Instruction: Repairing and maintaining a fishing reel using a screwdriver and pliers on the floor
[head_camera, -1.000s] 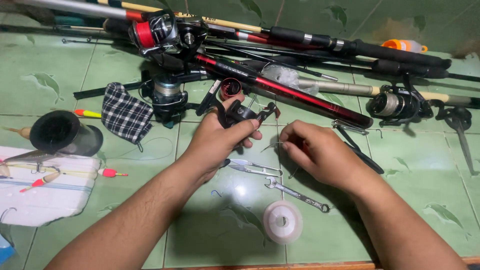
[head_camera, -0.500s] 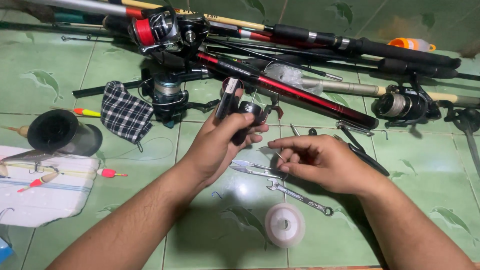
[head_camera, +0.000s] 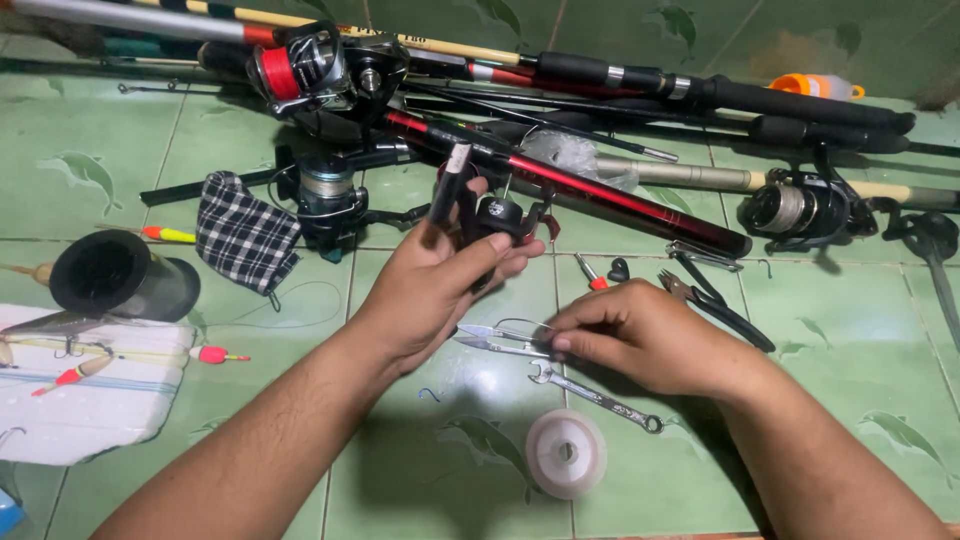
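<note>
My left hand (head_camera: 440, 285) holds a small black fishing reel (head_camera: 490, 215) lifted above the green tiled floor (head_camera: 100, 170), its foot pointing up. My right hand (head_camera: 640, 335) rests low on the tiles with its fingertips pinched at the handle of small silver thread snips (head_camera: 495, 338). A thin silver wrench (head_camera: 595, 395) lies just below that hand. A clear spool of line (head_camera: 566, 452) sits in front of both hands.
Several fishing rods and spinning reels (head_camera: 320, 195) lie across the far side, one rod red and black (head_camera: 620, 195). Black pliers (head_camera: 715, 300) lie right of my hand. A checked cloth (head_camera: 243, 240), a black cup (head_camera: 115, 275), floats (head_camera: 215, 354) and a white foam board (head_camera: 90, 410) sit left.
My left hand has raised the black reel and turned it more upright. My right hand has slid left and down to the snips.
</note>
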